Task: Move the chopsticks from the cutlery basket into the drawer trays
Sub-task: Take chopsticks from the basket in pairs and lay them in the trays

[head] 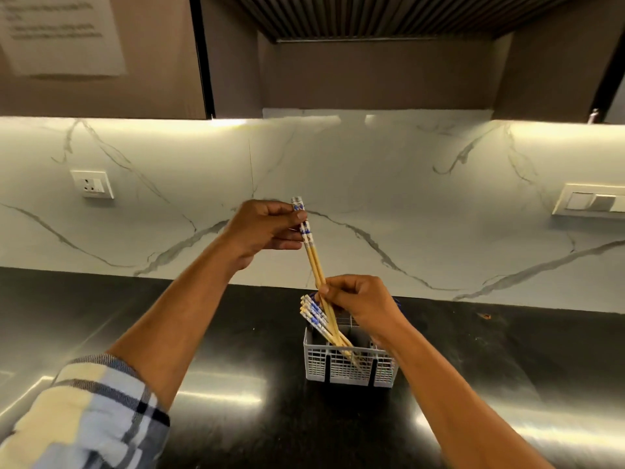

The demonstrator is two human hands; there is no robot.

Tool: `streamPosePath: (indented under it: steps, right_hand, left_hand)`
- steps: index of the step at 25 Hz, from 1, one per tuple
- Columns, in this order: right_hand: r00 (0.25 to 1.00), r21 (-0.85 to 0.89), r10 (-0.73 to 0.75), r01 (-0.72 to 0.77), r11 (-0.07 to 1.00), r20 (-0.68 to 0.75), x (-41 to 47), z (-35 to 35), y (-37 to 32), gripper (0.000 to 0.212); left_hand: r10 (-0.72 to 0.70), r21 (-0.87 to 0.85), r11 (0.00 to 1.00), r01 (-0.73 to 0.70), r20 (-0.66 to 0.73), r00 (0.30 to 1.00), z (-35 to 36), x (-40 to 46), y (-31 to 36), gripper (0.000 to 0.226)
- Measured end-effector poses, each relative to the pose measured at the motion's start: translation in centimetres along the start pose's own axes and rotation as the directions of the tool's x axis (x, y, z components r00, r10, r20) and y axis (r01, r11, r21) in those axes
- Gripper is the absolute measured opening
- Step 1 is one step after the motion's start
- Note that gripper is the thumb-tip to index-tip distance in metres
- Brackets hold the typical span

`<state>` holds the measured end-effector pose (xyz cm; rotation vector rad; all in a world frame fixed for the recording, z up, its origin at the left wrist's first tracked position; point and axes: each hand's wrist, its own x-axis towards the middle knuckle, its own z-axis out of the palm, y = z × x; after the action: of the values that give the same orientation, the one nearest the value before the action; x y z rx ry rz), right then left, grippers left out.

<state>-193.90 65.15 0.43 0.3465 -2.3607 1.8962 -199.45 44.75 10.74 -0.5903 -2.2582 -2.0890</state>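
Observation:
A white plastic cutlery basket [348,367] stands on the black countertop [236,350]. Several wooden chopsticks with blue-and-white patterned tops [314,314] lean to the left inside it. A pair of the same chopsticks [313,255] is lifted above the basket, tips still down near it. My left hand [267,228] pinches the patterned top end of this pair. My right hand [362,306] grips the pair lower down, just above the basket. No drawer or tray is in view.
A white marble backsplash [372,184] rises behind the counter, with a socket [93,184] at left and switches [592,201] at right. Dark cabinets and a hood hang overhead. A paper notice [64,32] is stuck on the upper left cabinet.

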Motion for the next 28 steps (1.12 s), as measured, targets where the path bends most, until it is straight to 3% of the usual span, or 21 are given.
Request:
streamPosePath:
  steps: [4,10,14,18,23,28]
  right_hand:
    - [0.989,0.037,0.126,-0.129,0.991,0.076,-4.8,-1.6,0.4,0.030]
    - [0.979,0.085,0.201,-0.198,0.977,-0.035,-10.3,-3.6,1.2,0.019]
    - [0.943,0.103,0.324,-0.315,0.943,-0.077,-15.6,-3.6,5.0,0.014]
    - [0.816,0.073,0.572,-0.568,0.820,-0.079,-25.0,-0.5,12.9,0.010]
    - [0.622,0.176,0.772,-0.751,0.636,-0.135,-35.8,4.9,20.3,0.008]
    - [0.503,0.156,0.839,-0.829,0.536,-0.209,-39.5,7.8,23.8,0.010]
  left_hand:
    - [-0.058,0.020,0.998,0.056,0.128,0.990,2.7,-0.5,0.4,0.005]
    - [-0.129,0.028,0.992,0.126,0.261,0.957,7.9,-1.5,0.1,0.010]
    - [-0.245,0.025,0.967,0.252,0.353,0.903,11.1,-4.8,-4.5,0.012]
    - [-0.436,0.101,0.891,0.442,0.455,0.776,15.1,-12.4,-14.6,0.016]
    - [-0.602,0.177,0.766,0.618,0.532,0.595,18.3,-21.7,-26.1,0.019]
    - [-0.696,0.219,0.682,0.698,0.489,0.526,19.5,-26.7,-32.1,0.017]
